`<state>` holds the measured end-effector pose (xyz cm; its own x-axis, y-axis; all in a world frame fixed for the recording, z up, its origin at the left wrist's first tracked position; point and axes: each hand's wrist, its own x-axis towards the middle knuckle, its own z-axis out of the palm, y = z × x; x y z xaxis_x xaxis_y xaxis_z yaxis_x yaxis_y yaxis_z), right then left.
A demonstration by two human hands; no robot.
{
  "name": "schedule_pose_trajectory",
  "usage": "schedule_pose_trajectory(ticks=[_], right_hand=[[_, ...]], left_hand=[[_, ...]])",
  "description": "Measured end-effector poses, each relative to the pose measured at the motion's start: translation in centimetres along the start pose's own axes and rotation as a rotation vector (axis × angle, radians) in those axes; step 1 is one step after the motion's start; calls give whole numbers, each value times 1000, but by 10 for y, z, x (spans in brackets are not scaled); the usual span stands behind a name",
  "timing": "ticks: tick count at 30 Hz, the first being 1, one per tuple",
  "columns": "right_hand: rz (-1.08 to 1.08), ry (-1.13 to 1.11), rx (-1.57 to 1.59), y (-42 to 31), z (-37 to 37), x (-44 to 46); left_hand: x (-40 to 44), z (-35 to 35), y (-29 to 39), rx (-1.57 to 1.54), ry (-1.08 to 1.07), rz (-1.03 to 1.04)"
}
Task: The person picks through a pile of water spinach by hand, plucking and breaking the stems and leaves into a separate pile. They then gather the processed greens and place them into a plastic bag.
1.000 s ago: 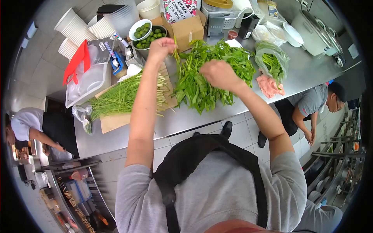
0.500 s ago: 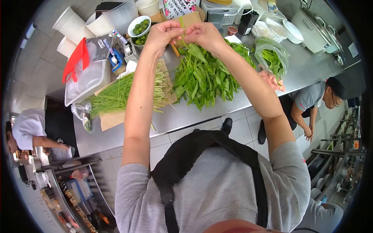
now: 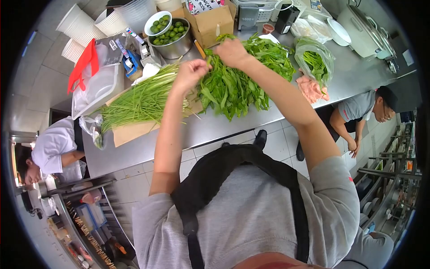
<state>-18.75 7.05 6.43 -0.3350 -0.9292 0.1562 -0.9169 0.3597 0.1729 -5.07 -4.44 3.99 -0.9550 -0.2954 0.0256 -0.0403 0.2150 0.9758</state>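
Nearside of the cardboard box [image 3: 209, 26] lie leafy greens [image 3: 239, 89] — likely light, soft, easily bruised; grasp by the stems [image 3: 217, 69]. Left hand [image 3: 190, 75] and right hand [image 3: 233, 53], also nearside of the box — closure cannot be told.

Black straps [image 3: 299, 215] run over a grey short-sleeved shirt [image 3: 251, 210].

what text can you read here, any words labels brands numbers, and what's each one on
"BOOK" on the patterned log book, its upper lines cut off or unclear
"1000" on the grey box, with any smaller print unclear
Too small or blurred to read: the print on the marker pens, the black box's label and the red mark on the sleeve
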Motion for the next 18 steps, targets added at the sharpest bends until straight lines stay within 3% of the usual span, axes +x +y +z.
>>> schedule_pose_trajectory(ticks=[5,7,11,16,18], right_hand=[[19,-104,64,2,14,9],[25,-67,109,12,-9,10],[43,295,231,49,-66,11],[177,239,387,68,-129,2],[136,266,448,68,-143,-4]], left_hand=[[-25,7,-6,45,-270,-82],[-31,5,-11,70,-313,13],[-36,2,-11,38,-320,-37],[-34,-10,23,36,-223,30],[-28,-16,51,15,-182,63]])
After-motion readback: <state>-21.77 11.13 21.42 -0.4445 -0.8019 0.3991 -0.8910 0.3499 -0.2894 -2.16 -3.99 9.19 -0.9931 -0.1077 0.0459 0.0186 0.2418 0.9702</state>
